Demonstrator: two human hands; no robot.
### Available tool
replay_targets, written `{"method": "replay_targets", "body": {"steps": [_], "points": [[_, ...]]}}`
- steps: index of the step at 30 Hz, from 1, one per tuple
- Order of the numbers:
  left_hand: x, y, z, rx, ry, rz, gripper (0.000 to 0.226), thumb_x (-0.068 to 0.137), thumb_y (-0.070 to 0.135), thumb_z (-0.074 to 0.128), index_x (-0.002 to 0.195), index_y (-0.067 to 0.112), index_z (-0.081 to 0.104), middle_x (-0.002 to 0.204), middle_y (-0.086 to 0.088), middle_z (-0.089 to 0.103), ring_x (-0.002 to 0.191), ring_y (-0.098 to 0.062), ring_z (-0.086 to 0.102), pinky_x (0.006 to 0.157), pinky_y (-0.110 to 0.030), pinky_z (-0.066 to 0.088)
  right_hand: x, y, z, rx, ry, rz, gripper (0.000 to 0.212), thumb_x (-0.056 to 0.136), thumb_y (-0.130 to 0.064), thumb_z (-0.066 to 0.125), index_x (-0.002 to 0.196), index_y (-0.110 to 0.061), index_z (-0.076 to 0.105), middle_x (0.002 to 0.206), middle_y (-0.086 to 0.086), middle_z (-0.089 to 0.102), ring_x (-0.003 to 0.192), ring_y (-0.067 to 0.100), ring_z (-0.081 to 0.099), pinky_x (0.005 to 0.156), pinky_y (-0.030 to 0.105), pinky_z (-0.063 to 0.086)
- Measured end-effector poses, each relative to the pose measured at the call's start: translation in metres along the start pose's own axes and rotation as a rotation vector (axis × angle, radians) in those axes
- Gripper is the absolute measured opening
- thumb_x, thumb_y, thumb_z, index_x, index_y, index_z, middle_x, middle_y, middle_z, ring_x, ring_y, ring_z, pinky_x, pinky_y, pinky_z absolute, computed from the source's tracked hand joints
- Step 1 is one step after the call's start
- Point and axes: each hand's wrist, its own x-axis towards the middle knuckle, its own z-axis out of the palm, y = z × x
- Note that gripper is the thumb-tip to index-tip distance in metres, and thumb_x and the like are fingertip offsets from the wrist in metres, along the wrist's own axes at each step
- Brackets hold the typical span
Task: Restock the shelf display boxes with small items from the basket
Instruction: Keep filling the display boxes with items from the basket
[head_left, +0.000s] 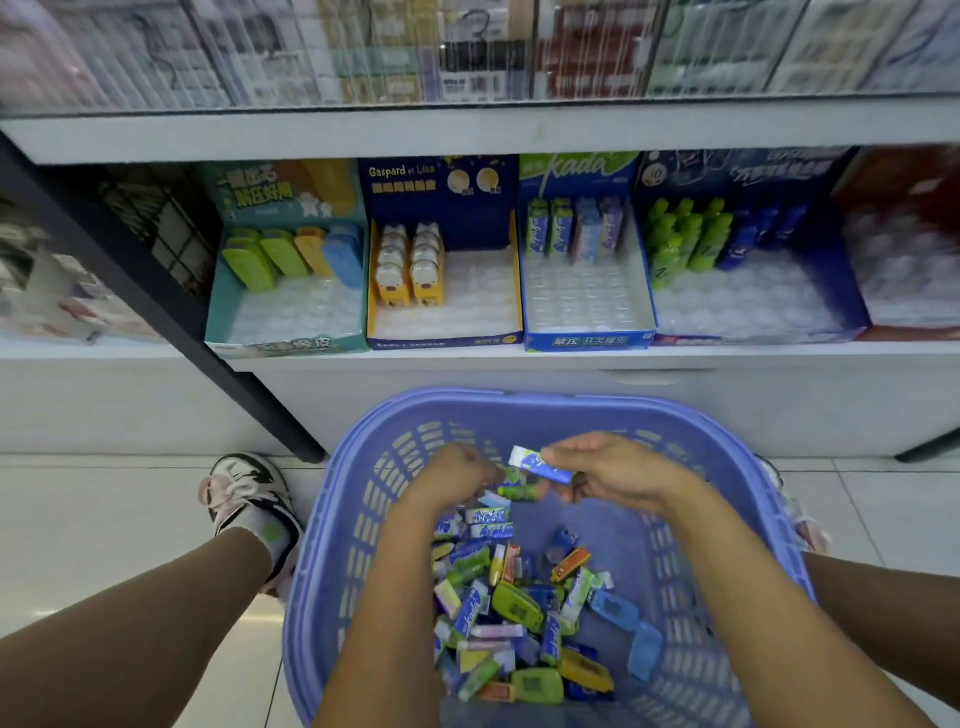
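Obs: lavender perforated plastic basket sits low between the person's legs, just in front of the lower shelf. Judged reason: short reach from pile to boxes

Right hand: thumb and fingers clamped on one end of a small blue-and-white rectangular wrapped packet. The packet is lifted clear above the basket contents with its printed face up, probably so the label can be read and matched

Left hand: fingers curled, low over the far side of the pile. A small green piece shows at the fingertips; cannot tell whether it is pinched or only lying beneath them

Loose pile of small mixed items (green, blue, yellow, orange) covers the basket floor, unsorted

Shelf, left to right:
- teal cardboard display box, coloured cases at the back
- navy-and-yellow cardboard box, animal-shaped items in two columns at its left
- blue-and-white cardboard box printed "kada", upright packets in a back row only
- dark blue cardboard box, green bottle-shaped items at the back

Judgement: the blue-and-white packet matches the kada box stock, so that box is the likely target. The stock stands rearward, so filling would proceed toward the front slots. Most slots are open and the pile is large: the task is early
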Motion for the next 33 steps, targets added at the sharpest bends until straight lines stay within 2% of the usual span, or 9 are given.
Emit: {"method": "replay_targets", "body": {"steps": [2,6,11,15,19,22,26,30,33], "points": [[-0.01,0.018,-0.012,0.029,-0.025,0.09,0.019,0.083,0.016,0.067,0.067,0.01,0.059,0.056,-0.003,0.052,0.049,-0.013,0.047,0.046,-0.017,0.038,-0.018,-0.03,-0.001,-0.032,0.034,-0.093,0.013,0.09,-0.014,0.057,0.085,-0.007,0.067,0.073,0.003,0.066,0.055,0.009,0.053,0.055,0.014,0.046],[-0.031,0.051,-0.034,-0.116,0.027,0.275,0.013,0.082,0.02,0.071,0.075,0.012,0.064,0.06,0.0,0.055,0.058,-0.016,0.049,0.062,-0.028,0.042,-0.035,-0.081,-0.003,-0.059,0.433,-0.411,0.006,0.075,-0.008,0.073,0.075,-0.009,0.067,0.053,-0.007,0.061,0.045,0.003,0.05,0.049,0.011,0.043],[-0.055,0.077,-0.05,-0.421,0.12,0.447,0.013,0.086,0.019,0.067,0.073,0.017,0.065,0.06,0.008,0.057,0.057,-0.004,0.053,0.058,-0.016,0.047,-0.018,-0.127,-0.024,-0.133,0.756,-0.625,0.024,0.084,-0.002,0.065,0.108,0.0,0.063,0.08,0.008,0.064,0.058,0.0,0.063,0.061,0.009,0.051],[-0.06,0.082,-0.053,-0.58,0.227,0.452,0.016,0.086,0.022,0.067,0.075,0.011,0.065,0.066,0.001,0.058,0.058,-0.005,0.053,0.06,-0.017,0.049,0.013,-0.155,-0.039,-0.398,0.899,-0.709,0.021,0.084,-0.01,0.067,0.105,-0.005,0.067,0.09,0.003,0.065,0.078,0.009,0.06,0.067,0.009,0.047],[-0.056,0.081,-0.054,-0.642,0.28,0.431,0.019,0.087,0.024,0.067,0.073,0.012,0.064,0.064,0.003,0.059,0.06,-0.006,0.055,0.065,-0.02,0.051,0.047,-0.171,-0.049,-0.555,0.92,-0.684,0.017,0.082,-0.008,0.069,0.098,-0.003,0.068,0.092,0.008,0.068,0.083,0.016,0.062,0.077,0.019,0.048],[-0.053,0.082,-0.056,-0.693,0.284,0.441,0.014,0.085,0.021,0.069,0.074,0.014,0.065,0.059,0.008,0.06,0.058,-0.004,0.056,0.061,-0.015,0.051,0.062,-0.174,-0.053,-0.713,0.888,-0.65,0.018,0.083,-0.008,0.068,0.1,-0.002,0.068,0.097,0.012,0.069,0.084,0.015,0.06,0.073,0.014,0.042],[-0.049,0.083,-0.057,-0.773,0.293,0.459,0.006,0.081,0.015,0.072,0.083,0.013,0.066,0.063,0.006,0.063,0.057,-0.002,0.057,0.06,-0.013,0.05,0.064,-0.181,-0.058,-0.806,0.794,-0.607,0.016,0.083,-0.01,0.069,0.098,-0.005,0.069,0.097,0.01,0.07,0.079,0.012,0.059,0.073,0.024,0.048],[-0.046,0.083,-0.056,-0.789,0.297,0.469,0.006,0.081,0.013,0.072,0.084,0.017,0.069,0.069,0.004,0.064,0.066,-0.007,0.057,0.064,-0.014,0.052,0.065,-0.187,-0.058,-0.906,0.727,-0.581,0.018,0.08,-0.009,0.071,0.097,-0.002,0.071,0.099,0.014,0.07,0.076,0.016,0.059,0.076,0.031,0.05],[-0.046,0.085,-0.053,-0.829,0.263,0.453,0.004,0.085,0.015,0.068,0.088,0.017,0.068,0.075,0.004,0.068,0.077,-0.012,0.063,0.071,-0.019,0.054,0.066,-0.192,-0.058,-0.904,0.737,-0.543,0.021,0.079,-0.011,0.073,0.098,-0.003,0.072,0.101,0.013,0.07,0.082,0.02,0.062,0.079,0.027,0.049]]}}
